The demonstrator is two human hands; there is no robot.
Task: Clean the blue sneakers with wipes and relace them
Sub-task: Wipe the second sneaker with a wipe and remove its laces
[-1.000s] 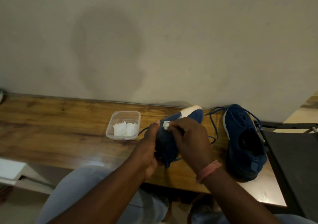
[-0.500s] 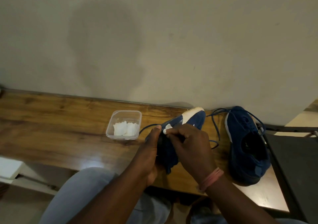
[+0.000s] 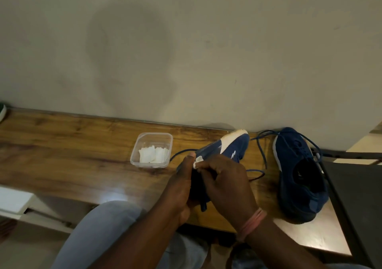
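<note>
- Two blue sneakers here. One sneaker [image 3: 229, 148] is held up off the counter [image 3: 62, 150], tipped on its side, white toe cap pointing to about 1 o'clock toward the wall [image 3: 206, 51].
- Left hand [image 3: 182, 188] wraps the heel end from the 9 o'clock side, thumb lying up along the shoe's side. So that grip is clamped on the shoe.
- Right hand [image 3: 225, 181] comes in from the 4 o'clock side, fingers curled and pinching a small white wipe [image 3: 198, 160] against the shoe's upper edge. The wipe sits right between the left thumb tip and the right fingertips, touching the shoe.
- Most of the held shoe's middle is hidden behind both hands; only the toe half sticks out past the grip at 1 o'clock, plus a bit of heel tab poking out below.
- A loose blue lace [image 3: 256, 172] trails on the counter around the held shoe, at 3 o'clock of the hands.
- The second sneaker [image 3: 297, 175] lies flat on the counter, well off at 3 o'clock, opening facing up, its own lace loose near the toe.
- A clear plastic tub [image 3: 152, 137] with folded white wipes in it sits on the counter at 10 o'clock of the hands, near but not touching.
- Pink band [image 3: 251, 222] on the right wrist.
</note>
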